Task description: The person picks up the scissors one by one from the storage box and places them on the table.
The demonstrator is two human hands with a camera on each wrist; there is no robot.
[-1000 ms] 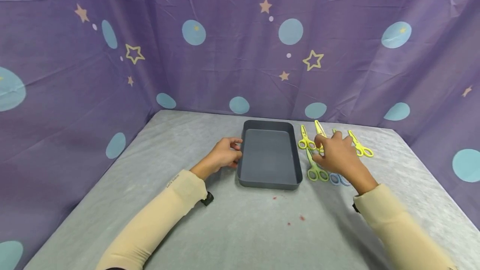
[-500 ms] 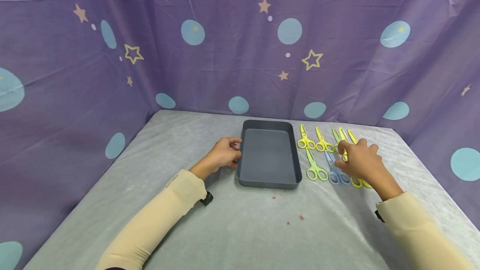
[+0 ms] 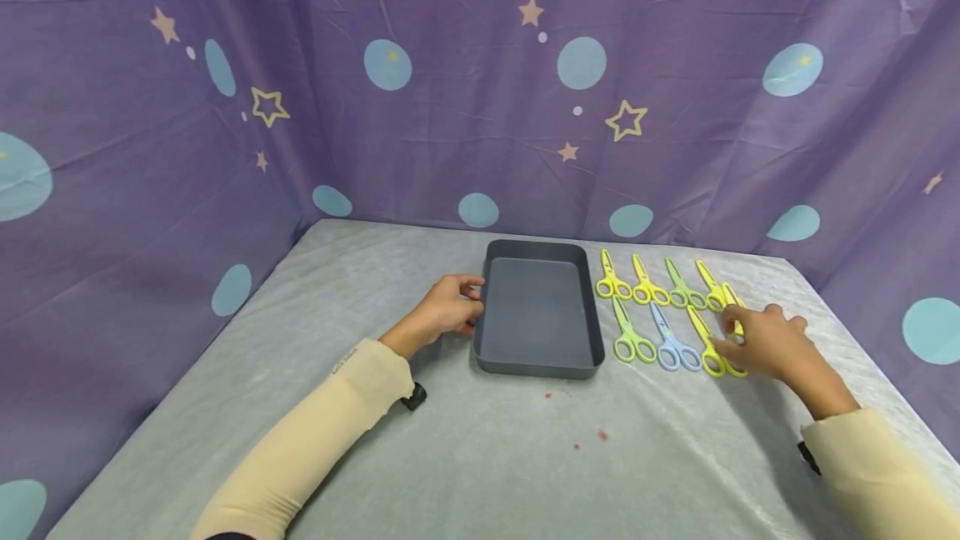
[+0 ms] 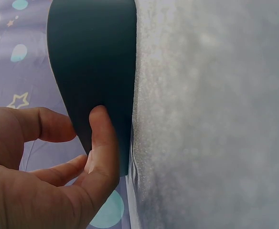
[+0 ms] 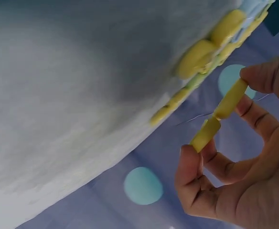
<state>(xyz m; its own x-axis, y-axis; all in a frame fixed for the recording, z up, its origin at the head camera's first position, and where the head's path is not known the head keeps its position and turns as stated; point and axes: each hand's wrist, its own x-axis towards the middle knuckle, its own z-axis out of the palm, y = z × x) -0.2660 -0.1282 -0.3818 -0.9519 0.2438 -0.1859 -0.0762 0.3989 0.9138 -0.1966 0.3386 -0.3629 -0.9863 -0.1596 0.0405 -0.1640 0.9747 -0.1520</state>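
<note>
My right hand pinches a pair of yellow scissors by the handle rings. In the right wrist view, the held scissors appear end-on between thumb and fingers, lifted off the table, blades pointing away. Below and left of this hand lies another pair of yellow scissors. My left hand is at the left side of a dark grey rectangular tray. In the left wrist view, its loosely bent fingers touch the rim and outer wall of the tray. Nothing lies in the tray.
Right of the tray, several scissors lie in two rows, blades away from me. Among them are blue scissors, light green scissors and yellow scissors. A grey cloth covers the table. A purple patterned curtain stands behind.
My right hand has carried the yellow scissors rightward and a little toward me, past the back row, uncovering the pairs beneath. The left hand and tray have stayed put.
</note>
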